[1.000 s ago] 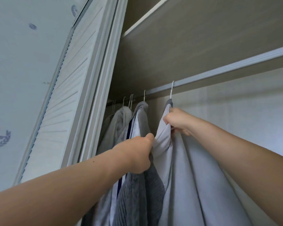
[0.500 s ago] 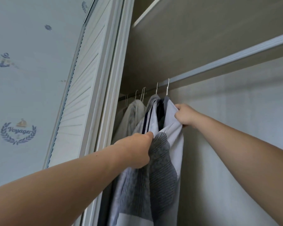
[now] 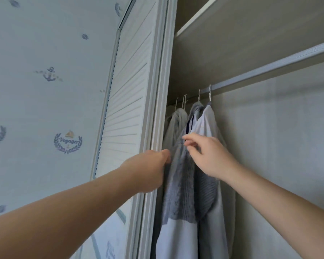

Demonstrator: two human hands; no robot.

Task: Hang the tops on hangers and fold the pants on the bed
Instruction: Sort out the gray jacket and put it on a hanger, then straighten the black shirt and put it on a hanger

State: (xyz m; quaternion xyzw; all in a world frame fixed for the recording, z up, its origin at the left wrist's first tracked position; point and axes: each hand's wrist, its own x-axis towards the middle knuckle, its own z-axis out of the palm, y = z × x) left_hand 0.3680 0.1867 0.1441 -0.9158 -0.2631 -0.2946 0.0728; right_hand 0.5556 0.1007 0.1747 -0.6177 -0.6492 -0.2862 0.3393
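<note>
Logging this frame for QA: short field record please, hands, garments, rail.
white top: hangs from rightmost hanger hook on closet rail
grey knit top: hangs just left of it
left hand: curled at grey knit top's edge; grip hidden
right hand: open, loosely spread, in front of white top
louvred door: left of the garments

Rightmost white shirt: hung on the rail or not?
Hung. The shirt hangs by its hook from the rail; right hand open.

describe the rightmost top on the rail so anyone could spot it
Find the metal rail inside the wardrobe. The rightmost hanger carries a pale white top; the tops to its left are grey, one of them knitted.
</note>
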